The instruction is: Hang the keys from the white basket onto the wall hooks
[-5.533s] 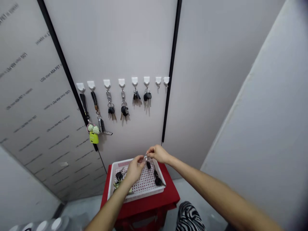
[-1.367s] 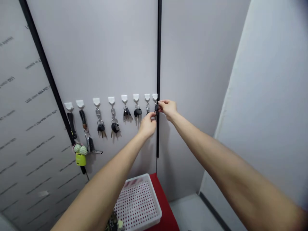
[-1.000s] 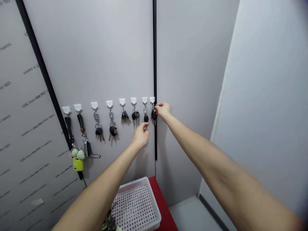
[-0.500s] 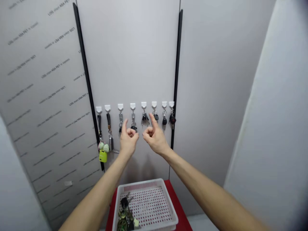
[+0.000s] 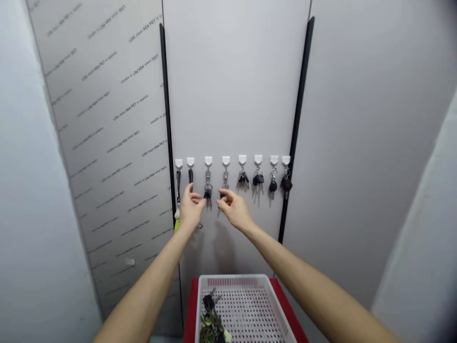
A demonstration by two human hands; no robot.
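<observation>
Several key sets hang in a row from white hooks on a pale panel. My left hand [image 5: 192, 209] is in front of the second set, with its black strap [image 5: 190, 176] showing above the fingers. Its thumb and fingers are apart, and its thumb tip is close to the third set's keys [image 5: 207, 193]. My right hand [image 5: 236, 210] is raised beside the fourth set, whose metal clasp [image 5: 225, 177] hangs above its fingertips. A gap shows between its index finger and thumb. Whether it touches the fourth set's keys, partly hidden behind it, I cannot tell.
Below my hands a white perforated basket [image 5: 233, 281] rests on a red surface [image 5: 191, 309], with several keys [image 5: 210, 319] along its left side. Black vertical strips [image 5: 302, 81] edge the panel. Further keys [image 5: 273, 186] hang to the right.
The camera view has turned left, so the hooks appear further right. Both hands have loosened from curled fingers with raised index fingers; the right index finger now points left, towards the fourth set.
</observation>
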